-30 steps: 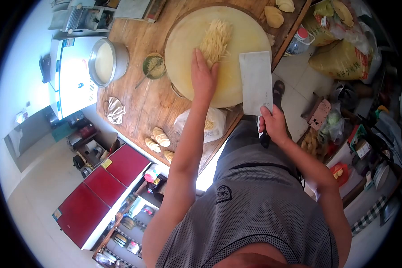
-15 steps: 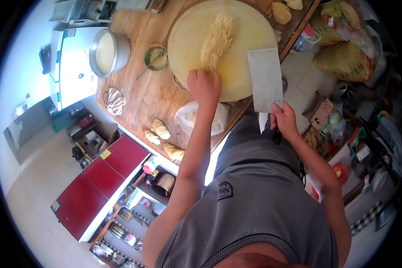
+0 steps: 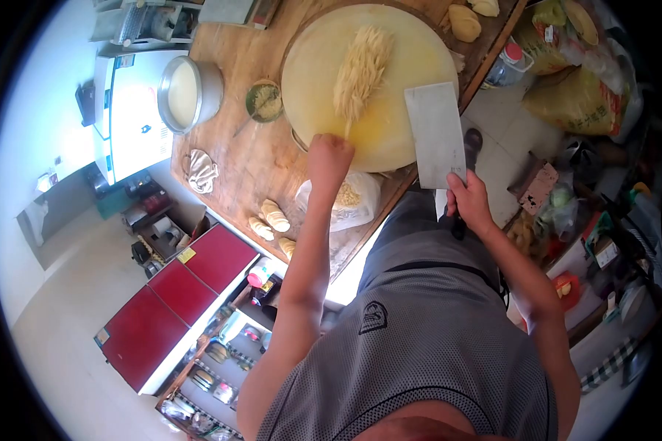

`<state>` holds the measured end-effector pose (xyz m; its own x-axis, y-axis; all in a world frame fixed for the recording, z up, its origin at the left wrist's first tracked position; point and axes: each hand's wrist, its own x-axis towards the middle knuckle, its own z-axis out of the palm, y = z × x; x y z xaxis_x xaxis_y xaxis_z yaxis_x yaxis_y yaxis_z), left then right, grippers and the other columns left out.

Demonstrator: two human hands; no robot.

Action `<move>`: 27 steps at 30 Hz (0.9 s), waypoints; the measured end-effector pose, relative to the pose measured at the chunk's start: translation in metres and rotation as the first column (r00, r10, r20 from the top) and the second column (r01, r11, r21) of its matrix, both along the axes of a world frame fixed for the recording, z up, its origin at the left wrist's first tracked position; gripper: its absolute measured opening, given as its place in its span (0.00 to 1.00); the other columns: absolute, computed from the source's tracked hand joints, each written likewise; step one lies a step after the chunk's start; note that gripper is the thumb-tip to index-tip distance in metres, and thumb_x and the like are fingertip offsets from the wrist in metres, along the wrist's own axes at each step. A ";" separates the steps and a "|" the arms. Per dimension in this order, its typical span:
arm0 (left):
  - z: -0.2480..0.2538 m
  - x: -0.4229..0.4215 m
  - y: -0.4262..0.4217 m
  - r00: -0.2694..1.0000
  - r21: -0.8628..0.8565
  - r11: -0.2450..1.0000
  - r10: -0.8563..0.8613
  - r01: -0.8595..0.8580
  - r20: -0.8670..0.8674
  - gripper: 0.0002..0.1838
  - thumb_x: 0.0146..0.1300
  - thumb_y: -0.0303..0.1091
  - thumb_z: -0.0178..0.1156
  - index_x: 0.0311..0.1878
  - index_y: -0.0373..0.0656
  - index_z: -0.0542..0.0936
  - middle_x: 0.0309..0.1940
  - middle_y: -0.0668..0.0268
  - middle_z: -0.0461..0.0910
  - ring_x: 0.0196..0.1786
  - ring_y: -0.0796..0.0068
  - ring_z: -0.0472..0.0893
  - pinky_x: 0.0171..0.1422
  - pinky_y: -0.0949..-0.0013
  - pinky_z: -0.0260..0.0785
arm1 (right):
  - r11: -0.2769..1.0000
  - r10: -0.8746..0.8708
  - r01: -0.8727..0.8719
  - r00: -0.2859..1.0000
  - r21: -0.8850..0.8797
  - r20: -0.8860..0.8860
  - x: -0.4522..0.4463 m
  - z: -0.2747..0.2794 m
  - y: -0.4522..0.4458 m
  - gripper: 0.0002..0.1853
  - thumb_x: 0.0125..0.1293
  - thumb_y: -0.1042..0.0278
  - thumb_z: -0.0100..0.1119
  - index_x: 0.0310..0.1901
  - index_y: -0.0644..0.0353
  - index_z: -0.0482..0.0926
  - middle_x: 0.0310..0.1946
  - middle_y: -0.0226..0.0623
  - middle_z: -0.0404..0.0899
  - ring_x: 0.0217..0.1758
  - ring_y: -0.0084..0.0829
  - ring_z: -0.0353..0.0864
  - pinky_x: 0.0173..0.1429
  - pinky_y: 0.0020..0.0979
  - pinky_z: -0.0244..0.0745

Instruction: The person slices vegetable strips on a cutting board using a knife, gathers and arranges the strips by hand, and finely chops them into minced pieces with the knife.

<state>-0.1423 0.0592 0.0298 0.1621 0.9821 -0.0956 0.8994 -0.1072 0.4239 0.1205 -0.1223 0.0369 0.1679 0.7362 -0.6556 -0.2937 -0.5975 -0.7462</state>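
On the board (image 3: pixel 301 66), strips (image 3: pixel 361 65) lie in a long heap; the left hand (image 3: pixel 329 158), curled closed at the heap's near end, appears to pinch a few. The right hand (image 3: pixel 469 202) grasps the cleaver (image 3: pixel 434 132) by its handle. Sound technique: light finger pressure, strips aligned, blade well clear of fingers.

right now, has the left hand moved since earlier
Yes: against the round board, the left hand has shifted toward the body, from beside the shreds to the near rim.

Wooden table (image 3: pixel 246 162) with round board (image 3: pixel 309 66), pot (image 3: pixel 212 90), bowl (image 3: pixel 252 96)
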 end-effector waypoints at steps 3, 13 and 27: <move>0.018 -0.010 -0.002 0.976 -0.216 0.971 0.142 -0.104 0.166 0.09 0.58 0.32 0.67 0.34 0.34 0.85 0.31 0.54 0.84 0.35 0.59 0.83 0.43 0.59 0.76 | 1.000 -0.002 0.002 1.000 -0.008 -0.007 -0.001 -0.001 -0.001 0.13 0.81 0.61 0.56 0.43 0.64 0.76 0.21 0.31 0.75 0.16 0.22 0.75 0.22 0.28 0.73; 0.047 0.030 0.052 0.931 -0.170 0.982 0.140 -0.086 0.338 0.12 0.60 0.35 0.69 0.38 0.35 0.85 0.34 0.56 0.86 0.34 0.64 0.84 0.43 0.63 0.76 | 1.000 0.009 -0.009 1.000 0.005 -0.006 0.000 -0.007 0.001 0.13 0.81 0.61 0.55 0.44 0.64 0.75 0.20 0.31 0.75 0.15 0.22 0.74 0.21 0.28 0.73; 0.005 0.052 0.037 0.965 0.334 0.940 -0.145 0.066 0.218 0.08 0.64 0.33 0.69 0.33 0.39 0.83 0.33 0.54 0.81 0.38 0.50 0.81 0.44 0.50 0.72 | 1.000 -0.009 0.009 1.000 -0.019 -0.006 -0.002 -0.002 0.002 0.13 0.81 0.62 0.55 0.42 0.64 0.75 0.20 0.30 0.75 0.15 0.22 0.74 0.22 0.28 0.73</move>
<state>-0.0905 0.0965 0.0344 0.2455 0.9295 0.2753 0.7534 -0.3616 0.5491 0.1188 -0.1200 0.0353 0.1710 0.7219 -0.6705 -0.3036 -0.6088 -0.7329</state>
